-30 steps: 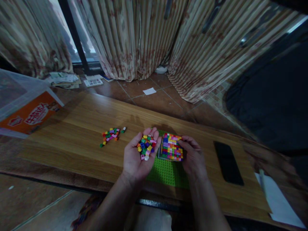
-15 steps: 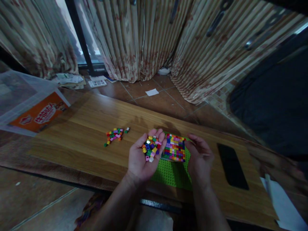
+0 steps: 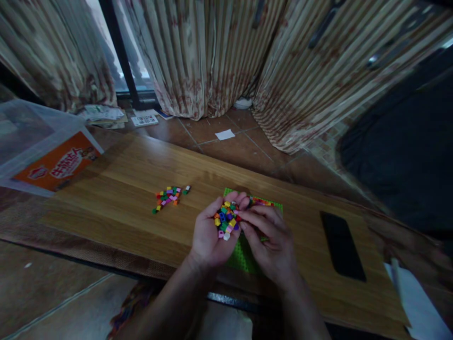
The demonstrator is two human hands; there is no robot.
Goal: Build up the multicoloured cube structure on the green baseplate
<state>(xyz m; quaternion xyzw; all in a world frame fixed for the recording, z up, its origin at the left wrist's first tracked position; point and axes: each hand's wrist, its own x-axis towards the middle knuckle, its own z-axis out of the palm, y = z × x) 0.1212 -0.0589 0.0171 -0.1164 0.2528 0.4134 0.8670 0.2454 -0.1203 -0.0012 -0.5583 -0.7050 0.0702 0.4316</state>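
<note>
My left hand [image 3: 209,236] is cupped palm up around a heap of small coloured toy bricks [image 3: 226,219], in yellow, blue, green, pink, white and other colours. At the right edge of the heap, my right hand [image 3: 271,238] has its thumb and index fingertips pinched near a red toy brick [image 3: 238,218]; the contact is small and partly hidden. Beneath both hands lies a green studded baseplate [image 3: 244,257]. On it a block of multicoloured bricks [image 3: 262,201] shows only its far edge, the rest being covered by my right hand.
Loose bricks [image 3: 169,196] lie scattered on the wooden table [image 3: 134,165], left of my hands. A black phone [image 3: 342,245] rests to the right. A clear plastic bin [image 3: 53,151] with an orange label stands at the left end. White paper [image 3: 421,302] is at the right end.
My right hand has moved left from the baseplate's right side to the bricks in my left palm, now covering most of the built block. My left hand has shifted slightly right.
</note>
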